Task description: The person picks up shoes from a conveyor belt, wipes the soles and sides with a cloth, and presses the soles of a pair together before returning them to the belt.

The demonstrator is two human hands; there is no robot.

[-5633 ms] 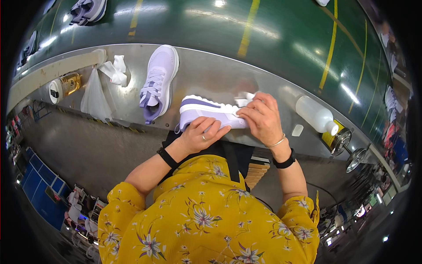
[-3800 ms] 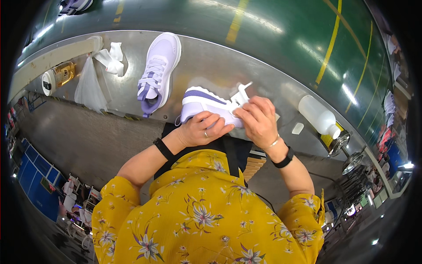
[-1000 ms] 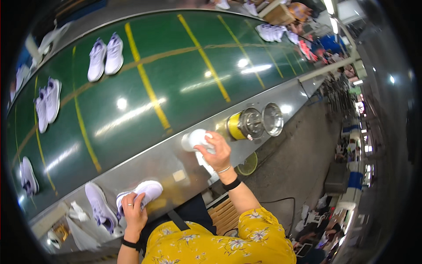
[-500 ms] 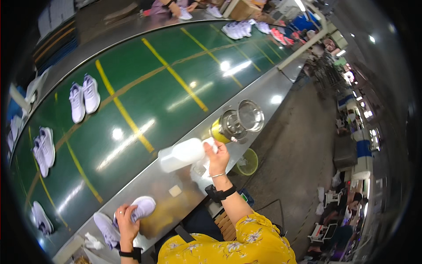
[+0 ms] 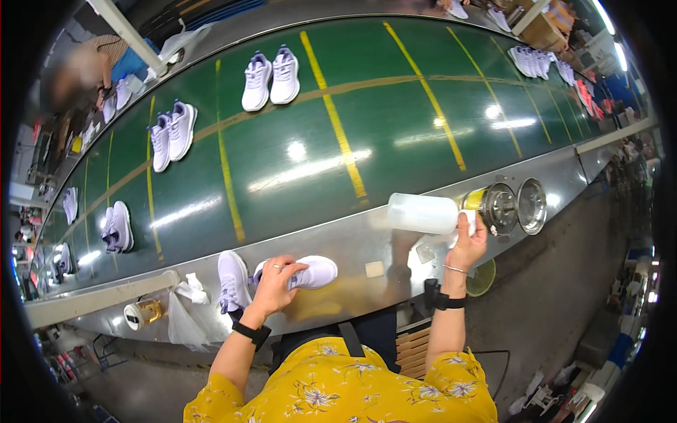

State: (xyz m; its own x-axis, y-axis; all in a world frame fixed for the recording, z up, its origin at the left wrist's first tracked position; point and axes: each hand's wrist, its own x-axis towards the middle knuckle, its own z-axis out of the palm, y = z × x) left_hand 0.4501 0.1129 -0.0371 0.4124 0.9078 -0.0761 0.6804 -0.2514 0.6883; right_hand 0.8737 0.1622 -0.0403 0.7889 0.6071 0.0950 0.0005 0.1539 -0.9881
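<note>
My left hand [image 5: 276, 285] is closed over the middle of a pale lavender sneaker [image 5: 319, 272], which lies on the steel ledge with its toe to the right. Its mate [image 5: 230, 280] rests just left of that hand. My right hand [image 5: 468, 242] pinches a small white cloth-like wad [image 5: 468, 221] at the right end of a translucent white bottle [image 5: 422, 213]. Whether the fingers also grip the bottle is hidden. Just beyond these fingers stands a round metal pot [image 5: 499, 204] with a yellow side, its shiny lid [image 5: 532, 206] tilted open beside it.
The green belt [image 5: 367, 134] with yellow lines carries pairs of sneakers [image 5: 271, 79]. On the steel ledge [image 5: 345, 243] lie a pale square pad [image 5: 374, 269], a jar [image 5: 143, 314] and a plastic bag [image 5: 185, 323]. A green bin [image 5: 482, 279] stands below. Another person [image 5: 106, 63] works far left.
The view has swung, so the belt and ledge lie more level. Both hands keep nearly the same places, the left on the sneaker, the right by the bottle and pot.
</note>
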